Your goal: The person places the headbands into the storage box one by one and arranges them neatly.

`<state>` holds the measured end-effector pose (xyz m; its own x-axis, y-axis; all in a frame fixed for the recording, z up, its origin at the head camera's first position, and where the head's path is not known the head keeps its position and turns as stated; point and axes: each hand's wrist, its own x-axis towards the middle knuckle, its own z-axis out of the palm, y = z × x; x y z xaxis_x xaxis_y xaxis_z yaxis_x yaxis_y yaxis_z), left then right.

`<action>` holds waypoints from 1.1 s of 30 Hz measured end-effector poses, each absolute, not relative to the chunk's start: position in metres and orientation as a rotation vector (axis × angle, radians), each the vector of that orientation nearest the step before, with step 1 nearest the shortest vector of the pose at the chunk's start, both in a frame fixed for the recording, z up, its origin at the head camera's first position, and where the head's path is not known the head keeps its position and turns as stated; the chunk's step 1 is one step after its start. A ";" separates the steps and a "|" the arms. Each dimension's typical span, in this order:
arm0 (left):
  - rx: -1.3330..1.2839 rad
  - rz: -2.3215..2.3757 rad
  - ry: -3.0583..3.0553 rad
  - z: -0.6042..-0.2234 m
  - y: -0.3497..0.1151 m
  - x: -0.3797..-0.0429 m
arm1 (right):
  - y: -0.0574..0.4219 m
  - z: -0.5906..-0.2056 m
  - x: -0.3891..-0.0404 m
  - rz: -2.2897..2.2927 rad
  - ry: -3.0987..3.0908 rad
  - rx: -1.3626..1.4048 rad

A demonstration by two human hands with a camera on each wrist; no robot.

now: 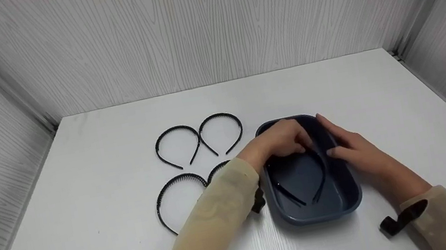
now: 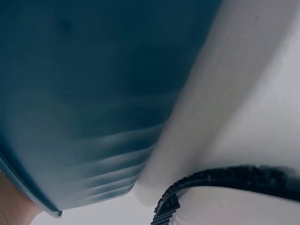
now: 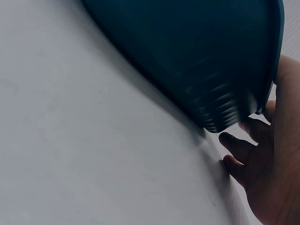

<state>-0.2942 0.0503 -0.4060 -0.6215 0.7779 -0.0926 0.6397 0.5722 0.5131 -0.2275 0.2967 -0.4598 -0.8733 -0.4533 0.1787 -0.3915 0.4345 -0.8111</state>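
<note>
A dark blue plastic bin (image 1: 348, 194) stands on the white table. My left hand (image 1: 286, 137) reaches over its left side, fingers curled down at the top of a black headband (image 1: 321, 172) inside the bin; the fingertips are partly hidden. The headband's two ends point toward the near wall. On the bin's right side my right hand (image 1: 356, 152) holds the rim, thumb on the edge and forefinger along the far corner. In the right wrist view, the lower fingers (image 3: 239, 147) curve loosely outside the ribbed wall.
Left of the bin, several black toothed headbands lie flat: two at the back, one at left (image 1: 177, 143) and one at right (image 1: 218, 115), and more in front (image 1: 159, 205), partly covered by the left sleeve (image 1: 218, 207). A wood-grain panel (image 1: 189, 31) rises behind the table.
</note>
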 end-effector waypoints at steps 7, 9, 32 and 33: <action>1.177 0.583 2.512 -0.405 0.049 -0.293 | 0.295 -0.460 -0.228 -1.449 2.596 -0.774; 1.190 0.576 2.515 -0.404 0.049 -0.293 | 0.295 -0.461 -0.228 -1.450 2.602 -0.778; 1.201 0.931 2.540 -0.331 -0.009 -0.285 | 0.293 -0.459 -0.234 -1.423 2.642 -0.790; 1.197 0.942 2.545 -0.327 -0.015 -0.284 | 0.293 -0.459 -0.234 -1.423 2.643 -0.794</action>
